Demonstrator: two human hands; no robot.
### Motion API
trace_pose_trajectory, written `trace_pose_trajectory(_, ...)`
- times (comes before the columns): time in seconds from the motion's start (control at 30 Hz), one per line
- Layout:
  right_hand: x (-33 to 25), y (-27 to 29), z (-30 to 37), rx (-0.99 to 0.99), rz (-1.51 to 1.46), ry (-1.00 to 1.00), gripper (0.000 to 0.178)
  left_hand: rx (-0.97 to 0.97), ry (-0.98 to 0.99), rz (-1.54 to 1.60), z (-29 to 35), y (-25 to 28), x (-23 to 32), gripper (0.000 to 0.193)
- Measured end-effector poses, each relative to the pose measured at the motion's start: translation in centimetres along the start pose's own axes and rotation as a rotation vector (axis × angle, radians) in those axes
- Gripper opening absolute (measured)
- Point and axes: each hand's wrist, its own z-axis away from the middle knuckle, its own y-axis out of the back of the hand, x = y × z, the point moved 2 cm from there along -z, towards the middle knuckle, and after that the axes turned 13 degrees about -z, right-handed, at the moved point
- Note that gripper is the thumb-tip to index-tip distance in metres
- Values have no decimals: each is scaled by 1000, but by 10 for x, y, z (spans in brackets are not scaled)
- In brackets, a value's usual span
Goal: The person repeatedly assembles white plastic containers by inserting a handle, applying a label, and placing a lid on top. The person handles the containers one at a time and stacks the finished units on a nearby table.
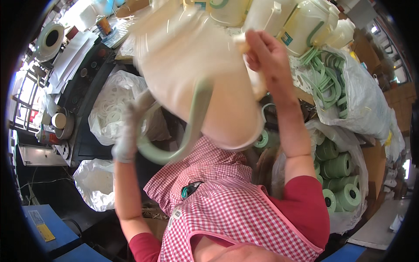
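A large cream plastic jug [187,65] with a pale green curved handle [198,109] is lifted and tilted in front of me, blurred by motion. My left hand [128,131], in a white glove, is at the jug's left side by the handle and seems to hold it; its fingers are smeared. At the jug's right edge my right hand [268,56] is closed, thumb and fingers pinched together. A small pale piece shows at its fingertips; whether it belongs to the jug I cannot tell.
Several similar jugs [305,26] stand at the back. On the right, a bag [358,96] holds loose green handles, above a clear bag of green cylinders [334,163]. A plastic bag of white rings [115,107] lies left, near a dark machine panel [85,72] and a blue box [50,227].
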Motion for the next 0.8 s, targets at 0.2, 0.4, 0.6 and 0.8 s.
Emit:
trace_pose_trajectory(0.2, 9, 58, -29, 352, -442, 303, 28, 543, -293, -255, -27, -44, -28, 49)
trace_pose_trajectory(0.4, 13, 126, -110, 570, 547, 995, 48, 948, 109, -345, 129, 48, -103, 33)
trace_pose_trajectory(0.6, 46, 212, -212, 707, 1113, 1123, 66, 1640, 773, -512, 403, 39, -215, 28)
trace_pose_trajectory(0.8, 82, 254, -239, 437, 1047, 1052, 73, 1452, 1843, -749, 589, -126, -273, 52)
